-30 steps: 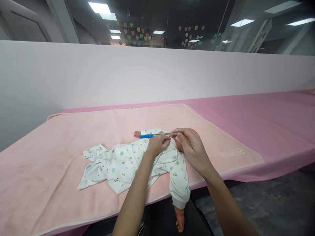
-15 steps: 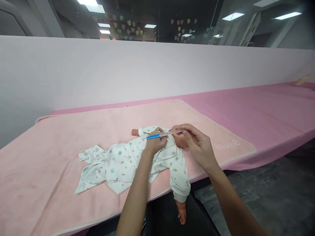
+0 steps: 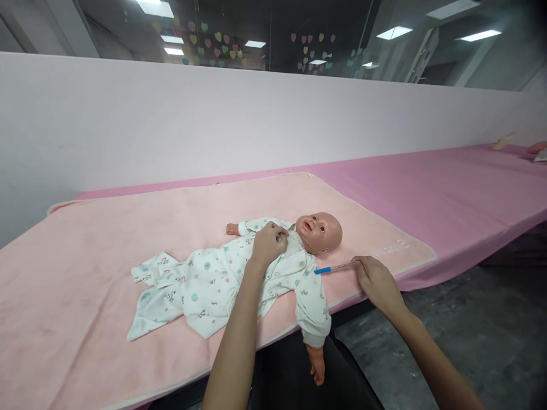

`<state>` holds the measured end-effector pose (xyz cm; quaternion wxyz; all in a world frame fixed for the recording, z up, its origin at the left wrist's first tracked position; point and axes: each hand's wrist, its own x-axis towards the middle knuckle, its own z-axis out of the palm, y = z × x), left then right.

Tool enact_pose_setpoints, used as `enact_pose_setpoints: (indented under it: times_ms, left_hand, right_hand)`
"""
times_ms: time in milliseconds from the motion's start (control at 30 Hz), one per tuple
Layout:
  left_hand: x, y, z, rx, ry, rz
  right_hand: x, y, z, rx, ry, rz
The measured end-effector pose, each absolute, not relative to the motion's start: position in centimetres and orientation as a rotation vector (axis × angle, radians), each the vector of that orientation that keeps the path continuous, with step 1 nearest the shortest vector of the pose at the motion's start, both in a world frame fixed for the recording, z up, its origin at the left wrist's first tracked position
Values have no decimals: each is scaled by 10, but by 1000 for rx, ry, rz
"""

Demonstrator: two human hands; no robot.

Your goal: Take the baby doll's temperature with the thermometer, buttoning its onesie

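Observation:
A baby doll [image 3: 320, 230] lies on its back, dressed in white clothes [image 3: 209, 279] with a small green and brown print. On its chest rests my left hand [image 3: 269, 244], fingers curled closed near the collar; a small dark bit shows at the fingertips, too small to name. My right hand [image 3: 378, 285] is beside the doll's head, over the near edge of the mat. It pinches one end of a thin clear thermometer [image 3: 339, 266], whose blue end points left over the doll's shoulder.
Under the doll is a peach mat [image 3: 98, 262] on a pink-covered table [image 3: 461, 199]. A white wall [image 3: 256, 119] runs along the back, with dark glass above. The doll's near arm [image 3: 316, 364] hangs past the table edge, above a black seat [image 3: 282, 381].
My right hand has moved right and toward me with the thermometer, away from my left hand. The doll's face is now uncovered. My left hand stays on the chest.

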<state>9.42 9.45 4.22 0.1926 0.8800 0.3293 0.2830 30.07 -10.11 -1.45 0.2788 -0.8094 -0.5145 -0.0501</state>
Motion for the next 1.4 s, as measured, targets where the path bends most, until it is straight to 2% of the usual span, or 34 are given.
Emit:
enact_pose_setpoints:
  times_ms: [367, 633, 767, 900, 1033, 1267, 1400]
  left_hand:
    - [80, 97, 42, 2312, 824, 810]
    - [77, 101, 44, 2176, 833, 815]
    - [78, 102, 42, 2133, 886, 827]
    - [79, 102, 40, 2166, 957, 881]
    - [80, 101, 38, 2173, 1052, 966]
    - [74, 102, 46, 1711, 671, 856]
    - [73, 100, 48, 1656, 564, 770]
  right_hand:
    - [313, -92, -33, -2344, -1442, -286]
    - [287, -88, -17, -2421, -1306, -396]
    - [251, -80, 3, -2233, -1262, -316]
    - [215, -65, 18, -1902, -1630, -146]
    - [199, -49, 27, -1713, -1898, -239]
    - [183, -8, 26, -1564, -1467, -211]
    - [170, 8, 11, -1494, -1216, -185]
